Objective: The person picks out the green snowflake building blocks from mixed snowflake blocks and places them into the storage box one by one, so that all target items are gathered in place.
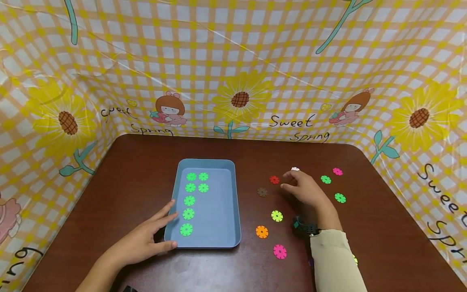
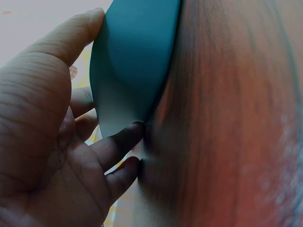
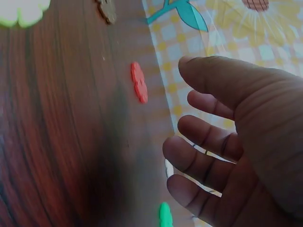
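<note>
Red disc (image 1: 274, 179) toward tabletop (image 1: 146, 156) far edge: likely light, stiff; pinch rim. Right hand (image 1: 308, 191), left hand (image 1: 140, 240): fingers apart.

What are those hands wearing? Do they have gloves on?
No gloves: the left hand and right hand are bare. The right arm has a cream sleeve and a black wrist gadget with a green patch. No sleeve shows on the left forearm.
</note>
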`<action>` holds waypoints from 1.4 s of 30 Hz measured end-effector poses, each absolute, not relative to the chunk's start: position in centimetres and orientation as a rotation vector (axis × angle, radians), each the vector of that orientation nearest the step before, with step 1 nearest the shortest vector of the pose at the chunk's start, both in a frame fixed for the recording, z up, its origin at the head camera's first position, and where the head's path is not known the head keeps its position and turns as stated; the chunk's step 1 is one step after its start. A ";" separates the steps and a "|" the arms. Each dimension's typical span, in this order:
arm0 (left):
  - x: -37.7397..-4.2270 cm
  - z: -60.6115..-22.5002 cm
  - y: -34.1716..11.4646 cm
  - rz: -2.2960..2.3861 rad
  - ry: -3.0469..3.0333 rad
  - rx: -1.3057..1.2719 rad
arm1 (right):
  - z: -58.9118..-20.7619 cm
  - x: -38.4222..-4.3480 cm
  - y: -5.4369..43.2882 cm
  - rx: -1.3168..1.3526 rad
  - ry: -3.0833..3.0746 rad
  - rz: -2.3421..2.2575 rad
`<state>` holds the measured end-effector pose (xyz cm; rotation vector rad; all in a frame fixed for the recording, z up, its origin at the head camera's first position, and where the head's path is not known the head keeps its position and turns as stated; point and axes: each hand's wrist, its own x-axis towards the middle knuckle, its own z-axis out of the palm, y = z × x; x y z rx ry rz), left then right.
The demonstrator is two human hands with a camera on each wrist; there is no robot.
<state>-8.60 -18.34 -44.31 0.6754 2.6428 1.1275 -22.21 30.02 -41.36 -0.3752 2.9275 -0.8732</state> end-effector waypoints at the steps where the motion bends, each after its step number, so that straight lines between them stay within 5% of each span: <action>1: -8.5 -44.3 -18.4 1.127 2.644 0.673 | -41.5 -22.2 30.2 -0.365 2.927 -0.874; 42: -8.5 -44.1 -18.6 1.121 2.659 0.688 | -43.5 -21.9 35.8 -0.148 2.954 -0.819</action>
